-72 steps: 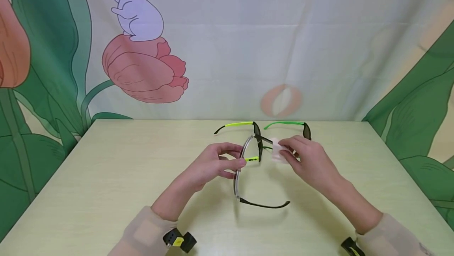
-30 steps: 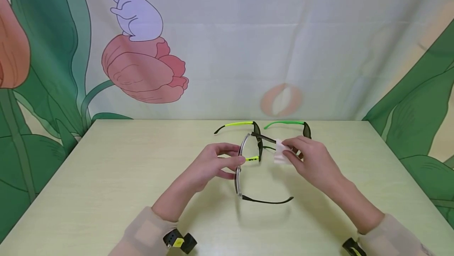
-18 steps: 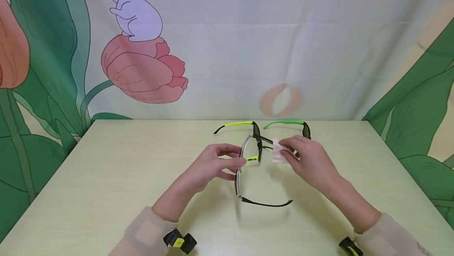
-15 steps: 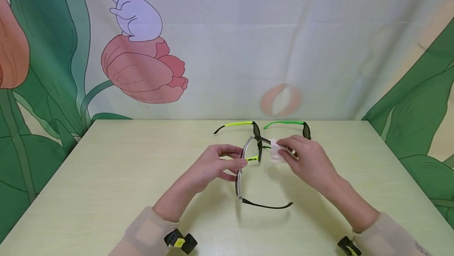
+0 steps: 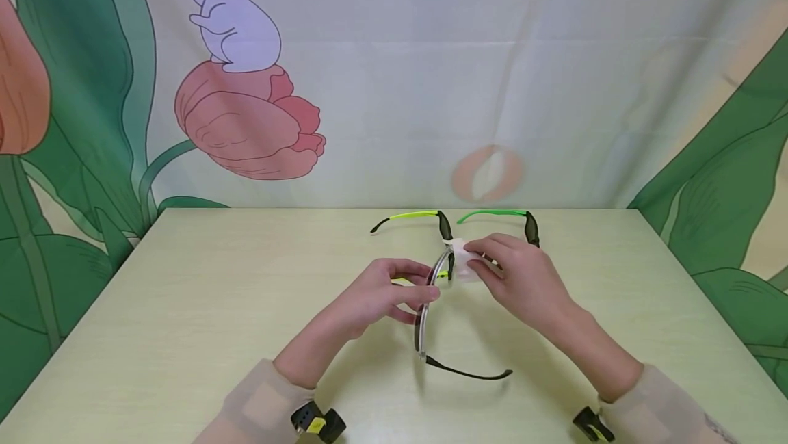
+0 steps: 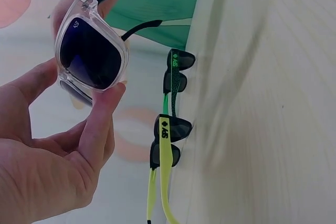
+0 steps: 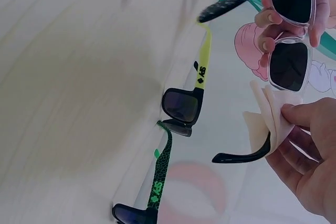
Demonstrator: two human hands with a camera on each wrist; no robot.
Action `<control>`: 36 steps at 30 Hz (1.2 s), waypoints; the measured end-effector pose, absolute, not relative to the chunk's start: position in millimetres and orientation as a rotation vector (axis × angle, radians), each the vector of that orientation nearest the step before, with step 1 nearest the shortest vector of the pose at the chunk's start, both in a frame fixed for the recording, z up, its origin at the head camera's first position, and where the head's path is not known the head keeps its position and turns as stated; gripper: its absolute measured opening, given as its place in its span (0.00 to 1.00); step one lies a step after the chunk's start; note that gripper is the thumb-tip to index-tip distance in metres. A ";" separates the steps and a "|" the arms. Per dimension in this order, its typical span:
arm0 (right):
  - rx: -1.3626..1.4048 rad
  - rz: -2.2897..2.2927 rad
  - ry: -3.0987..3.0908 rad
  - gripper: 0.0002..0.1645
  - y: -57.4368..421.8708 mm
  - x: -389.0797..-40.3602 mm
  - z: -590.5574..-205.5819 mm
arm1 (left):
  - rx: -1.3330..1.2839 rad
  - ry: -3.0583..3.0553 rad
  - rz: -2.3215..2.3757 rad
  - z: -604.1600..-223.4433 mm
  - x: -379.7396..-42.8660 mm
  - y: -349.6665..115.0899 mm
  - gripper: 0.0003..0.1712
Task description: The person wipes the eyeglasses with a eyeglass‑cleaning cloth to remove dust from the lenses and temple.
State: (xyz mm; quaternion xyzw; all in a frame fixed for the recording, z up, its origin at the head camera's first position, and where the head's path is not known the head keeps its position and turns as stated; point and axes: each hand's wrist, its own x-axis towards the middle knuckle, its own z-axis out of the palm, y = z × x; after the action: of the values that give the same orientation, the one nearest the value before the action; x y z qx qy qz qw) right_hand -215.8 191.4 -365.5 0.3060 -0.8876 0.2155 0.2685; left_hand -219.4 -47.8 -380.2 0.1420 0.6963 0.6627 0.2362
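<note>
Closer together than moments ago, the hands have brought a pale cloth to the far hinge of clear-framed sunglasses. At left, the left hand's grip pinches that frame above the table. Just beyond, yellow-armed sunglasses sit partly hidden; farther right, green-armed sunglasses are partly behind the right hand, its grip pinching the cloth around the far arm. The held lenses face left, long axis near to far, near arm pointing right.
</note>
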 end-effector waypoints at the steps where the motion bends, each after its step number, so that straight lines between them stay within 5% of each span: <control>1: 0.826 0.581 -2.395 0.12 191.3 -215.6 -365.3 | 0.391 1.911 1.819 -380.3 -219.4 -47.8 0.30; 36: 0.645 0.901 -2.524 0.16 231.1 -219.8 -378.9 | 0.179 2.002 2.039 -383.1 -235.2 -100.2 0.31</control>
State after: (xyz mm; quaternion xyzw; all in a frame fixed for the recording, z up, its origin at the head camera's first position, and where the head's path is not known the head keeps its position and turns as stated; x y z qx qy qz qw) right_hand -219.8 231.1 -378.9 0.2297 -0.8987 0.3209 0.1913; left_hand -235.2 -100.2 -383.1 0.0619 0.6923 0.7054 0.1387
